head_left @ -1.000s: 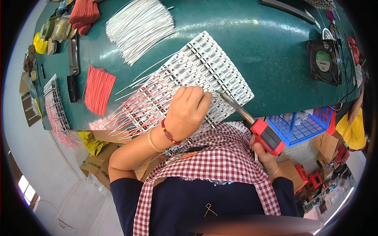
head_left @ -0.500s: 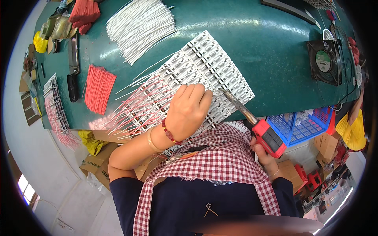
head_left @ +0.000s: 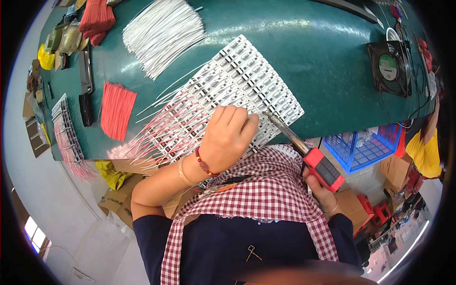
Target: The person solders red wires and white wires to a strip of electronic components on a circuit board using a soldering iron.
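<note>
Soldering iron (head_left: pixel 317 161) with a red and black handle slants up from the right hand (head_left: pixel 322 187), its metal tip meeting or hanging just over a white circuit-board panel (head_left: pixel 273 88). The right hand is closed around the handle from below, thumb in sight and most of the fingers hidden behind the grip. The left hand (head_left: pixel 229 137) sits over the middle of the panel with its fingers bent downward, close to the iron's tip; the fingertips are out of sight, so I cannot tell whether they pinch a wire or simply press on the boards. The panel lies at a slant on the green tabletop (head_left: pixel 332 90), near its front edge, with rows of small dark parts across it and its near side reaching toward the red-and-white checked apron (head_left: pixel 256 194). Red and white wires (head_left: pixel 159 128) fan out from the panel's left side. Beyond the panel lies a broad bundle of white wires (head_left: pixel 164 38), and to the left a smaller bundle of red wires (head_left: pixel 118 111). Farther left, a narrow board strip (head_left: pixel 61 121) with wires trailing from it lies at the table's edge. A square black fan (head_left: pixel 394 78) stands well apart at the right, and a blue plastic basket (head_left: pixel 351 149) sits below the table edge, beyond the iron's handle.
</note>
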The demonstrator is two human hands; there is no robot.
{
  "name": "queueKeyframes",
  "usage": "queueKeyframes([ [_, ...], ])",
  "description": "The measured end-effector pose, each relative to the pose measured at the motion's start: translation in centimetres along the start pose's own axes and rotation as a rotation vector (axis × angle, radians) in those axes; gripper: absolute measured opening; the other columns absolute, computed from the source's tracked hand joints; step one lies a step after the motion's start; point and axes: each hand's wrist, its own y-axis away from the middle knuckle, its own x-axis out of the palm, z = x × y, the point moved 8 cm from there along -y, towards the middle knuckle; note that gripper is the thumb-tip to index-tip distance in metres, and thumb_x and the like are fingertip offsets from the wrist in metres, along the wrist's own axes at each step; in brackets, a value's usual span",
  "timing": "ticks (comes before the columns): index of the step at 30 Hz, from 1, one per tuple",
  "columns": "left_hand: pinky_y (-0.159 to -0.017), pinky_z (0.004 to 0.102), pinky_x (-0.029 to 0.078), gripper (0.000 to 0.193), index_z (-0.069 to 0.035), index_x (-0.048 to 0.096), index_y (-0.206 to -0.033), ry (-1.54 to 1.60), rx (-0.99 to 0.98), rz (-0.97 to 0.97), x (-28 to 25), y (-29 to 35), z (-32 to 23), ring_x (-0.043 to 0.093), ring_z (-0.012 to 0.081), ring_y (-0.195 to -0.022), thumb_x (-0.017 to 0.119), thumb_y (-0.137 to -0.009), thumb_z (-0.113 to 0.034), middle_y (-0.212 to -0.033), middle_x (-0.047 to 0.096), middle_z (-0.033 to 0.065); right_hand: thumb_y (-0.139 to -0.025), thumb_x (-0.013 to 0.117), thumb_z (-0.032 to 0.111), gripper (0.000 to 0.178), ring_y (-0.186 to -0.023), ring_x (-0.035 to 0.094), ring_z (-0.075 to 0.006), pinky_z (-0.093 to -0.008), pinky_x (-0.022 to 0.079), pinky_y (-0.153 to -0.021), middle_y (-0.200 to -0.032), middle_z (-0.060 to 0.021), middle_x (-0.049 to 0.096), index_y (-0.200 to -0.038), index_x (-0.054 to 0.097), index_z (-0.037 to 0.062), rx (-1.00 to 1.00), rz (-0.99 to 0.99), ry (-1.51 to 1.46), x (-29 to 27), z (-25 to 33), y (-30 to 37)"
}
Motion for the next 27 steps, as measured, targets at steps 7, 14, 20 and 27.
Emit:
queueKeyframes([
  [7, -0.065, 0.0347, 0.039, 0.028, -0.001, 0.068, -0.096, 0.009, -0.013, 0.002, 0.2, 0.0, 0.0, 0.051, 0.0219, -0.071, 0.062, -0.069, 0.001, -0.077, 0.049, 0.0058, -0.08, 0.07, 0.016, 0.014, -0.065, 0.067, -0.0231, -0.033, 0.053, -0.058, -0.077, -0.0085, 0.067, -0.086, 0.068, 0.003, 0.002, 0.015, 0.017, 0.0, -0.2, -0.1],
  [14, -0.065, 0.0353, 0.039, 0.027, -0.001, 0.068, -0.095, -0.003, -0.031, 0.007, 0.2, 0.0, 0.0, 0.05, 0.0226, -0.071, 0.062, -0.069, 0.002, -0.076, 0.047, 0.0064, -0.079, 0.07, 0.014, 0.014, -0.066, 0.067, -0.0244, -0.0336, 0.053, -0.059, -0.08, -0.0093, 0.067, -0.086, 0.068, 0.0022, -0.065, 0.056, 0.124, 0.2, 1.0, -0.8],
  [20, -0.065, 0.0357, 0.039, 0.026, -0.002, 0.068, -0.094, -0.006, -0.04, 0.023, 0.2, -0.1, 0.0, 0.05, 0.0231, -0.071, 0.061, -0.069, 0.002, -0.076, 0.047, 0.0067, -0.078, 0.07, 0.013, 0.014, -0.065, 0.067, -0.0245, -0.0333, 0.053, -0.059, -0.079, -0.0097, 0.067, -0.086, 0.068, 0.0018, -0.017, 0.011, 0.027, -0.1, -0.4, 0.3],
  [27, -0.067, 0.0364, 0.04, 0.025, -0.002, 0.067, -0.093, -0.016, -0.064, 0.06, 0.4, -0.4, 0.1, 0.05, 0.0238, -0.073, 0.061, -0.069, 0.002, -0.078, 0.047, 0.0074, -0.08, 0.071, 0.015, 0.016, -0.066, 0.067, -0.0236, -0.0329, 0.053, -0.06, -0.079, -0.0095, 0.067, -0.088, 0.068, 0.0012, -0.075, 0.022, 0.127, 0.1, 1.4, -1.0],
])
